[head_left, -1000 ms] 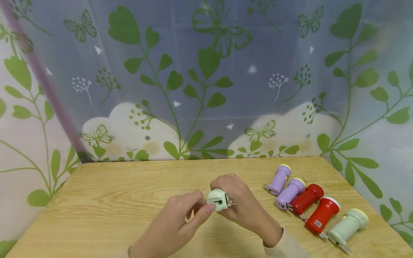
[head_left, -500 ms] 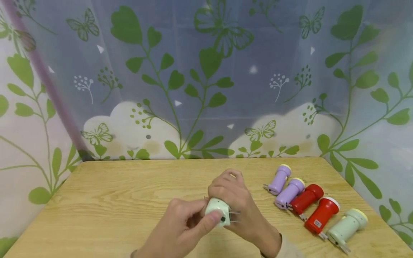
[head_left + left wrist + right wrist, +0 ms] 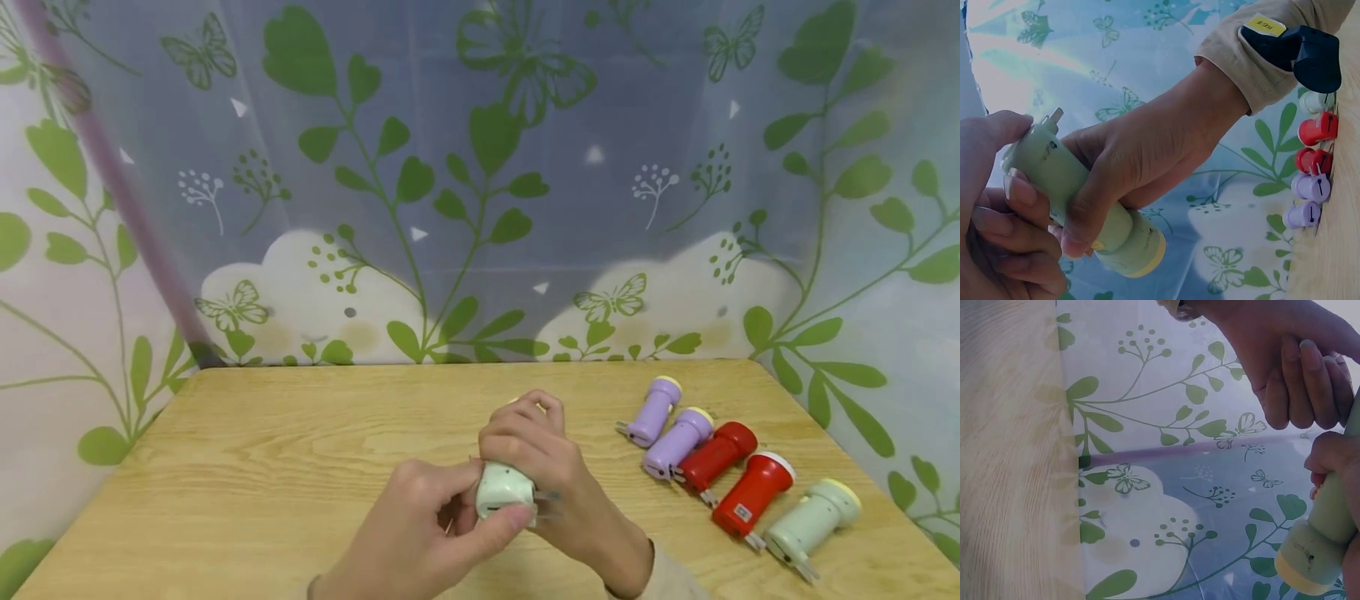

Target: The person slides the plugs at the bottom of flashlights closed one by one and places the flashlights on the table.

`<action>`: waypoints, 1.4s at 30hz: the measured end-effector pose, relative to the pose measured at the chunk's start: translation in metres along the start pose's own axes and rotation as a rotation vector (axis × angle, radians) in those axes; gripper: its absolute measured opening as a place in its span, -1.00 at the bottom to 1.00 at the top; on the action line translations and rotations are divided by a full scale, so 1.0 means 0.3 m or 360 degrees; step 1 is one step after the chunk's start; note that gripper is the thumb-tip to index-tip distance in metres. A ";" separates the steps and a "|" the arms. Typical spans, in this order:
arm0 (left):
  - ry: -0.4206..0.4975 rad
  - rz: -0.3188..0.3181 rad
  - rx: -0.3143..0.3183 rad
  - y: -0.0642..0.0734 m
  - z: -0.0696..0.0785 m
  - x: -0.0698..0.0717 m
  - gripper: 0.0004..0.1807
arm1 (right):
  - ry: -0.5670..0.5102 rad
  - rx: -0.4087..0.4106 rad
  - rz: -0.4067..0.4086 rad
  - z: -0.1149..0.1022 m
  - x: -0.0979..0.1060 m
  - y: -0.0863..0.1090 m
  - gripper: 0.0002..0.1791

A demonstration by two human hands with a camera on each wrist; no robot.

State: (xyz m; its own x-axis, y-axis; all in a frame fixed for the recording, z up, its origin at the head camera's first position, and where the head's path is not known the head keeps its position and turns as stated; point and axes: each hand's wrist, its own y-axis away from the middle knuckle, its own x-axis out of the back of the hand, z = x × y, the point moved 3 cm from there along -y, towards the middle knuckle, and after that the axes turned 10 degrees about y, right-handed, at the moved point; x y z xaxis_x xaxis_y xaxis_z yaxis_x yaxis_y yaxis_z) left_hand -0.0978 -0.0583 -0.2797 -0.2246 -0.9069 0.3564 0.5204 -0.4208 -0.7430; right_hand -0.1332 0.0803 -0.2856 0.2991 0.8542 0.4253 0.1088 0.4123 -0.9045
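Note:
A pale green flashlight (image 3: pixel 504 485) is held up over the table, plug end toward me. My right hand (image 3: pixel 558 475) grips its body; in the left wrist view the right thumb (image 3: pixel 1088 215) lies along the barrel above the yellow-rimmed head (image 3: pixel 1138 256). Metal prongs (image 3: pixel 547 497) stick out sideways from the plug end, blurred in the head view. My left hand (image 3: pixel 416 525) holds that end, its thumb (image 3: pixel 502 527) pressed on the end face beside the prongs and its index finger on the other side. The other left fingers (image 3: pixel 1019 244) curl below.
On the table's right side lie two purple flashlights (image 3: pixel 654 410), two red ones (image 3: pixel 752 498) and another pale green flashlight (image 3: pixel 813 522), in a slanting row with prongs out. A patterned curtain (image 3: pixel 450 208) hangs behind the wooden table (image 3: pixel 262 467).
The flashlight has tipped and come slightly lower. My left thumb has slid across its end face toward the prongs, while the right hand keeps its grip.

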 end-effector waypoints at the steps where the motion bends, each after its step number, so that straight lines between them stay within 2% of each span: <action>1: 0.0012 -0.0001 -0.0003 -0.001 -0.003 0.003 -0.64 | -0.0002 -0.0003 -0.0011 0.001 -0.002 0.000 -0.78; 8: 0.0037 -0.0015 0.0059 -0.003 -0.019 0.012 -0.57 | 0.0026 -0.0043 -0.0017 0.008 -0.017 0.001 -0.73; 14: 0.0041 -0.0095 0.0088 -0.004 -0.032 0.018 -0.59 | 0.0003 -0.0080 0.0004 0.023 -0.031 0.015 -0.76; 19: 0.0034 -0.0142 0.0165 -0.007 -0.056 0.015 -0.62 | -0.0030 -0.0149 0.0010 0.051 -0.045 0.035 -0.81; 24: 0.0042 -0.0226 0.0168 -0.016 -0.081 0.010 -0.65 | -0.0055 -0.0231 0.0005 0.078 -0.055 0.052 -0.81; 28: 0.0044 -0.0302 0.0209 -0.015 -0.094 0.011 -0.70 | -0.0067 -0.0279 -0.0015 0.090 -0.062 0.063 -0.85; 33: 0.0080 -0.0354 0.0216 -0.012 -0.099 0.013 -0.72 | -0.0077 -0.0304 -0.0034 0.097 -0.069 0.072 -0.91; 37: 0.0163 -0.0374 0.0256 -0.007 -0.103 0.012 -0.73 | -0.0084 -0.0292 -0.0032 0.102 -0.072 0.075 -0.72; 42: 0.0248 -0.0368 0.0374 0.001 -0.113 0.014 -0.73 | -0.0079 -0.0270 -0.0058 0.106 -0.078 0.076 -0.60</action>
State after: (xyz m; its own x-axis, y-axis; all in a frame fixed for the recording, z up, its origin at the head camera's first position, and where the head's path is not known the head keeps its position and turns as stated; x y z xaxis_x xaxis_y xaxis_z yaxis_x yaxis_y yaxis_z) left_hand -0.1267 -0.0628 -0.2976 -0.4721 -0.7878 0.3957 0.6121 -0.6159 -0.4959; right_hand -0.1679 0.0798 -0.3152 0.2454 0.8559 0.4552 0.2786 0.3874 -0.8788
